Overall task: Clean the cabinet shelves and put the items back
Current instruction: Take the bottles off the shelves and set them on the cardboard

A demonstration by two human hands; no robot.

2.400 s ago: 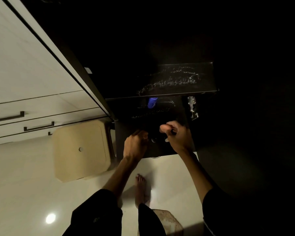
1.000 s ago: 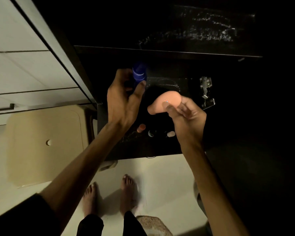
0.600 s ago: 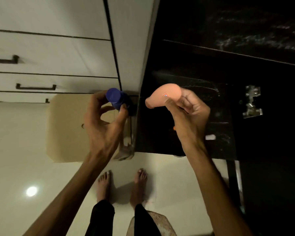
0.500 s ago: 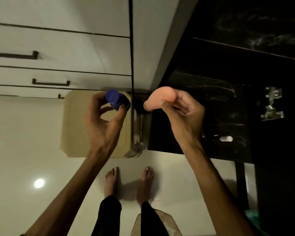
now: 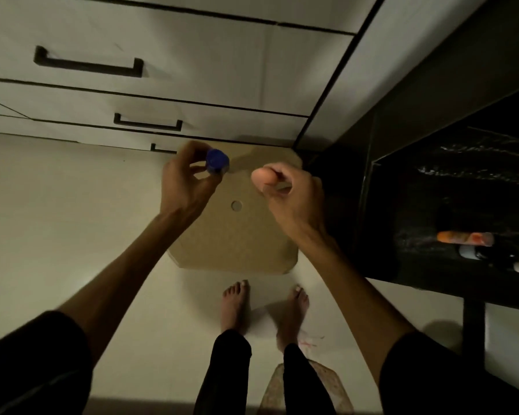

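Observation:
My left hand (image 5: 183, 184) grips a small blue-capped bottle (image 5: 217, 161) between thumb and fingers. My right hand (image 5: 291, 193) holds a peach-coloured rounded item (image 5: 262, 176), its fingers curled over it. Both hands hover above a tan stool top (image 5: 237, 235) with a round hole in its middle. The dark open cabinet (image 5: 450, 187) lies to the right. On its low shelf lie an orange tube (image 5: 462, 237) and a pale item (image 5: 469, 252).
White drawers with black handles (image 5: 87, 62) fill the top left. The pale floor (image 5: 57, 235) spreads on the left. My bare feet (image 5: 234, 304) stand just in front of the stool. A woven mat (image 5: 306, 390) lies at the bottom edge.
Both hands left the dark cabinet shelf with the blue-capped bottle and the peach item and swung left. They now hang over the stool.

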